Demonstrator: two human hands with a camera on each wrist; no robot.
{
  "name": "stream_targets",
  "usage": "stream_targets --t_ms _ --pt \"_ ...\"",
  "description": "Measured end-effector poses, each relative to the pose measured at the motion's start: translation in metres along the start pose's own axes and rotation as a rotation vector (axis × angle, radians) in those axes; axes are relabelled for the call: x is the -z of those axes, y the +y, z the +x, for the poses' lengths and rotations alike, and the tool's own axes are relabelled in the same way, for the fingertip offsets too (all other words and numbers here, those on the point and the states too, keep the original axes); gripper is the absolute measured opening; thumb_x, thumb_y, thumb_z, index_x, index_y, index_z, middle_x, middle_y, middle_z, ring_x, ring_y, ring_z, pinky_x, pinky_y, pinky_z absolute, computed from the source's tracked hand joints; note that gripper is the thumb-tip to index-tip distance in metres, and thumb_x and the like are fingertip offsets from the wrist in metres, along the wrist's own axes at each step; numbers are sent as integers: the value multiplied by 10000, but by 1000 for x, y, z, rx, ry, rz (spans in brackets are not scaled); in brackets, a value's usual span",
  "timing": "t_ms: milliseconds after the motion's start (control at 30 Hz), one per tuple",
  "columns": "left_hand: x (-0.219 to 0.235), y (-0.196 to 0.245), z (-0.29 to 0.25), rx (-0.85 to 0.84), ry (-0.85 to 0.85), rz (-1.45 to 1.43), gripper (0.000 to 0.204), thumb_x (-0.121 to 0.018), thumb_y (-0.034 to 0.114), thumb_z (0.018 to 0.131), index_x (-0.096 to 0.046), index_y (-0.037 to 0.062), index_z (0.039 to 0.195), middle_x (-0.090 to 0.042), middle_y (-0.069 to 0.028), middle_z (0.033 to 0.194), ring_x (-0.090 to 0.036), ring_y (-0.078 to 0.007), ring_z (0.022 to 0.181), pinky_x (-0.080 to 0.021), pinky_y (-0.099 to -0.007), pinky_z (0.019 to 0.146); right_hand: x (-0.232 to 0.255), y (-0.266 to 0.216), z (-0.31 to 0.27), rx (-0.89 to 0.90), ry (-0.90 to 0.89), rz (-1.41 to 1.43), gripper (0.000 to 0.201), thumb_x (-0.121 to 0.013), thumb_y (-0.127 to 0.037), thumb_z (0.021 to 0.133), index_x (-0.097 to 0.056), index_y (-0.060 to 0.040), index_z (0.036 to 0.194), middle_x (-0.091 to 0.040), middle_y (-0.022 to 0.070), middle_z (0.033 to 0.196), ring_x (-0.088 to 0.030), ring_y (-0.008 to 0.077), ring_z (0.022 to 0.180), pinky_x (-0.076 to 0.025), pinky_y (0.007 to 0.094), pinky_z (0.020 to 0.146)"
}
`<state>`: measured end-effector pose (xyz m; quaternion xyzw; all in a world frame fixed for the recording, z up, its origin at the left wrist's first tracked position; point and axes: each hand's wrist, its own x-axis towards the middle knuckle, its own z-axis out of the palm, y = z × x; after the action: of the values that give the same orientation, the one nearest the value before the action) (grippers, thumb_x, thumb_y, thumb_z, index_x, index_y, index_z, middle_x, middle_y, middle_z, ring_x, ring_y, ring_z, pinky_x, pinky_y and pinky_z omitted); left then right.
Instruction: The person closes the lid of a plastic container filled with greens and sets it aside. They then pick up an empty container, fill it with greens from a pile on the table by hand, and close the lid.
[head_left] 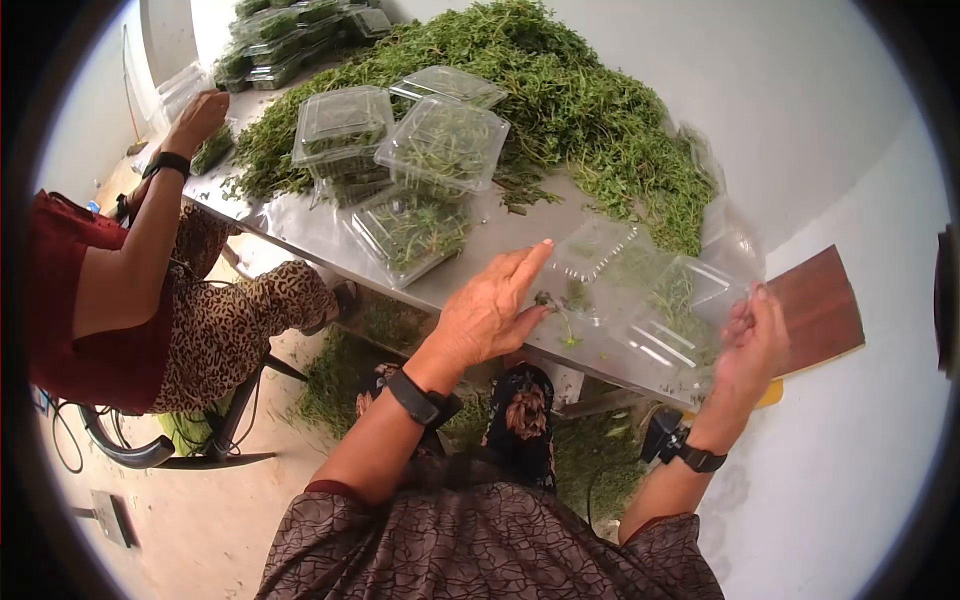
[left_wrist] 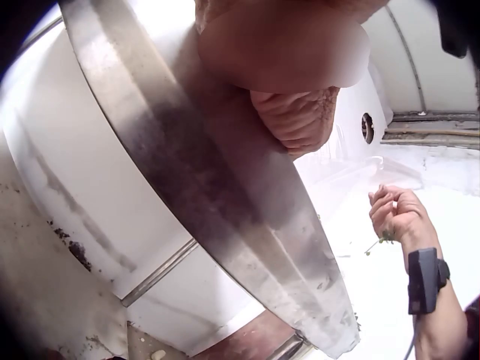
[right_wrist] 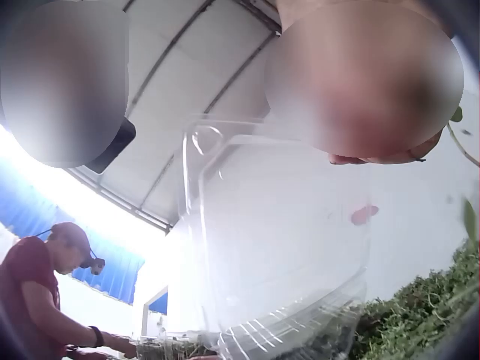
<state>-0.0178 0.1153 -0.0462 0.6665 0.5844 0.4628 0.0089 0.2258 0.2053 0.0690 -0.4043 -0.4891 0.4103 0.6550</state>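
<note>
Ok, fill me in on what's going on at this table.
One person holds a clear plastic container by its edge in the right hand; the left hand is close by, fingers extended. Lidded boxes of greens stand on the metal table, in front of a big heap of loose greens. A second person is beside the table.

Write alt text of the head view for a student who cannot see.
A person's right hand grips a clear box over a metal table, the left hand beside the box. Beyond lie filled boxes and heaped greens; another person is at left.
</note>
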Motion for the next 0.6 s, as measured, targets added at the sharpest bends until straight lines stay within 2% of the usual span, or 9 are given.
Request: stream_targets --t_ms 133,233,300,400,567,600 --pt "-2 -1 0 -18 16 9 784 -732 163 756 -327 62 1421 -555 -205 1210 -557 -375 1068 -484 -412 889 -25 -33 4 92 8 10 216 -629 -206 899 -626 -11 994 -532 11 701 -445 50 566 -354 178 487" --pt "1 2 1 49 -62 -31 787 -734 191 764 -323 58 1422 -565 -207 1170 -577 -372 1017 -490 -416 872 -42 -46 3 170 -6 -12 221 -642 -191 891 -628 -3 1006 -558 16 702 -466 50 574 -372 181 500" --pt "-1 0 1 56 -32 12 785 -737 220 769 -330 57 1420 -572 -205 1140 -593 -367 979 -495 -418 858 -53 -52 1 194 -6 -44 224 -648 -183 886 -629 4 1008 -578 22 704 -478 51 576 -381 184 504" --pt "-2 0 1 27 -3 8 780 -738 233 770 -339 58 1418 -575 -208 1140 -598 -363 975 -496 -420 855 -74 -60 5 229 -55 -163 257 -676 -193 868 -631 22 1002 -616 39 690 -496 51 565 -389 188 500" --pt "0 1 2 22 -18 40 767 -725 234 782 -337 48 1417 -569 -202 1166 -581 -361 1014 -498 -414 863 -104 -61 17 427 -147 -328 296 -716 -195 824 -632 56 956 -645 64 662 -557 55 584 -421 204 498" --pt "0 1 2 31 -35 53 761 -713 233 790 -329 37 1418 -561 -197 1192 -564 -364 1051 -501 -407 873 -111 -63 16 397 -142 -423 310 -728 -218 792 -645 45 935 -662 85 678 -611 124 609 -474 263 555"
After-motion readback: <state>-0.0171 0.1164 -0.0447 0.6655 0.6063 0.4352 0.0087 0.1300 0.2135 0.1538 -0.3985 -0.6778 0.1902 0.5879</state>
